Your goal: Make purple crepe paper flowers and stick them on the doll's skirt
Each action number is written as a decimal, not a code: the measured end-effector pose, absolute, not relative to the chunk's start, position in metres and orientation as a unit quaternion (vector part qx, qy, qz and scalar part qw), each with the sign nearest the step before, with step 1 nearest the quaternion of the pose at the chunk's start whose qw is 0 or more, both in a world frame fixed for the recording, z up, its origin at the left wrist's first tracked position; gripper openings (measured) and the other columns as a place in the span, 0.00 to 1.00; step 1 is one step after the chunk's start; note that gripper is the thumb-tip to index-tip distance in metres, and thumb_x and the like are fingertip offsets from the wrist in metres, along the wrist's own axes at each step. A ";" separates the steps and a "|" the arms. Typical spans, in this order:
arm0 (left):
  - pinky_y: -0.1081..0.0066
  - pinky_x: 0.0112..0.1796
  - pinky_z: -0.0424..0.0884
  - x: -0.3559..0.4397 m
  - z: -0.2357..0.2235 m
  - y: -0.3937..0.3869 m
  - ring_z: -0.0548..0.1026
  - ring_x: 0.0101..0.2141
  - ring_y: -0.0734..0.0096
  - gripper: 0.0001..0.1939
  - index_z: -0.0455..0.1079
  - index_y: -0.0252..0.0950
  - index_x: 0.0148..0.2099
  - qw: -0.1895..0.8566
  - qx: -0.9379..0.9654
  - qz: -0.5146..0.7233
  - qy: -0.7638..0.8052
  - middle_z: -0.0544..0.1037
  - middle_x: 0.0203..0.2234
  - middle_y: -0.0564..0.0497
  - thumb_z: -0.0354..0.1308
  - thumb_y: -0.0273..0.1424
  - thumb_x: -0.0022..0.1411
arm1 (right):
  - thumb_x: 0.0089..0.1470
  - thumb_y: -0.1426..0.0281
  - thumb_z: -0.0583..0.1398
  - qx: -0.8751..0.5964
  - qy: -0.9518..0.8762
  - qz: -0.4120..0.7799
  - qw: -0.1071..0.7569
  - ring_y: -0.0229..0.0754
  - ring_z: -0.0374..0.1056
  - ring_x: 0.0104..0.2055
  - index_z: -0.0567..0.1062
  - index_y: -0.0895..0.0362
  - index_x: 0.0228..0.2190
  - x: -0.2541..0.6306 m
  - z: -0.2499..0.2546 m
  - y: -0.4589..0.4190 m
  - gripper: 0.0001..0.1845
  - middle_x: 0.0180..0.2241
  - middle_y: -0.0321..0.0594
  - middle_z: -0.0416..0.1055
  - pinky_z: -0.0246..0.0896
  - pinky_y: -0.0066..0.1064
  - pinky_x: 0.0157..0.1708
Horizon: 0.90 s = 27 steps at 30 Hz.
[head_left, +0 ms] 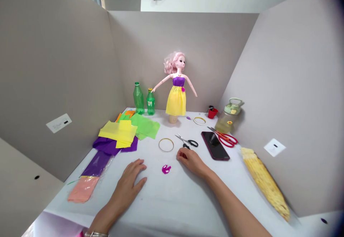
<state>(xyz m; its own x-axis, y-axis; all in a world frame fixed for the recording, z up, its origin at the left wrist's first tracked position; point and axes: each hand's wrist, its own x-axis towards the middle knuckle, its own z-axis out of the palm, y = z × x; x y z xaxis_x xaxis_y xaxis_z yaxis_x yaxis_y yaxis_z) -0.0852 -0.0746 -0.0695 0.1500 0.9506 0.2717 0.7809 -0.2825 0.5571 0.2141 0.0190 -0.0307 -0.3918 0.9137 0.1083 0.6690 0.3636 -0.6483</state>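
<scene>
My left hand lies on the white cloth with its fingers apart and nothing in it. Curled fingers close my right hand, just in front of the small black-handled scissors; anything inside the fingers is hidden. Between the hands lies a small magenta piece with pale patches. Beyond it a thin gold ring-shaped bangle rests flat. At the back stands a pink-haired doll in a purple top and yellow skirt, with a magenta ornament at its waist, on a tan base.
Yellow sheets, green sheets and purple sheets pile at left, near a plastic packet and green bottles. At right are a phone, red-handled scissors, a jug and a long yellow object. Panels enclose the table.
</scene>
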 end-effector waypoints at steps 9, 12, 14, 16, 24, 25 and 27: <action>0.50 0.60 0.62 -0.086 -0.067 -0.075 0.65 0.60 0.57 0.14 0.69 0.42 0.52 0.169 0.736 0.304 0.581 0.70 0.58 0.47 0.53 0.34 0.64 | 0.53 0.72 0.55 -0.498 -0.791 0.271 0.232 0.40 0.64 0.30 0.75 0.56 0.30 0.213 -0.026 0.017 0.07 0.28 0.37 0.71 0.54 0.29 0.32; 0.53 0.58 0.66 -0.086 -0.063 -0.078 0.68 0.58 0.58 0.15 0.68 0.41 0.53 0.194 0.711 0.320 0.595 0.70 0.58 0.46 0.52 0.34 0.65 | 0.53 0.72 0.55 -0.493 -0.788 0.289 0.230 0.39 0.64 0.30 0.75 0.56 0.30 0.214 -0.024 0.015 0.08 0.27 0.36 0.71 0.55 0.28 0.31; 0.54 0.56 0.68 -0.087 -0.060 -0.079 0.69 0.57 0.58 0.15 0.68 0.42 0.53 0.213 0.696 0.327 0.603 0.70 0.57 0.46 0.51 0.35 0.65 | 0.53 0.72 0.55 -0.487 -0.786 0.305 0.227 0.38 0.64 0.29 0.75 0.56 0.30 0.213 -0.023 0.012 0.08 0.26 0.35 0.71 0.56 0.27 0.30; 0.54 0.55 0.69 -0.087 -0.058 -0.080 0.69 0.57 0.58 0.13 0.69 0.42 0.50 0.221 0.694 0.329 0.601 0.71 0.56 0.46 0.51 0.36 0.65 | 0.53 0.72 0.55 -0.478 -0.786 0.323 0.224 0.38 0.65 0.29 0.76 0.57 0.31 0.211 -0.023 0.009 0.09 0.27 0.35 0.71 0.56 0.26 0.29; 0.52 0.57 0.65 -0.086 -0.055 -0.080 0.67 0.57 0.56 0.09 0.72 0.41 0.43 0.251 0.684 0.335 0.597 0.71 0.54 0.47 0.52 0.35 0.64 | 0.48 0.75 0.60 -0.436 -0.808 0.336 0.212 0.36 0.63 0.29 0.79 0.54 0.37 0.192 -0.018 -0.002 0.14 0.30 0.34 0.71 0.57 0.25 0.31; 0.52 0.57 0.63 -0.086 -0.052 -0.079 0.67 0.58 0.56 0.09 0.71 0.41 0.43 0.266 0.678 0.337 0.596 0.71 0.55 0.47 0.53 0.36 0.63 | 0.48 0.76 0.60 -0.431 -0.811 0.335 0.211 0.36 0.64 0.29 0.80 0.53 0.36 0.190 -0.018 -0.003 0.13 0.30 0.34 0.71 0.57 0.26 0.32; 0.52 0.59 0.61 -0.086 -0.044 -0.076 0.67 0.57 0.55 0.10 0.71 0.40 0.43 0.308 0.667 0.343 0.585 0.71 0.54 0.46 0.54 0.36 0.63 | 0.49 0.76 0.60 -0.424 -0.815 0.332 0.212 0.36 0.64 0.30 0.80 0.53 0.32 0.188 -0.018 -0.004 0.10 0.30 0.35 0.71 0.57 0.26 0.33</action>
<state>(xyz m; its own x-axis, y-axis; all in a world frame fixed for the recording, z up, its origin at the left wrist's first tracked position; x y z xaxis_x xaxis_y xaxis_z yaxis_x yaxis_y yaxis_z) -0.0856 -0.0759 -0.0440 0.0796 0.9921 0.0971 0.5693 -0.1252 0.8125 0.1884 -0.0039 -0.0179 -0.5509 0.8321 0.0646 0.5499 0.4200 -0.7220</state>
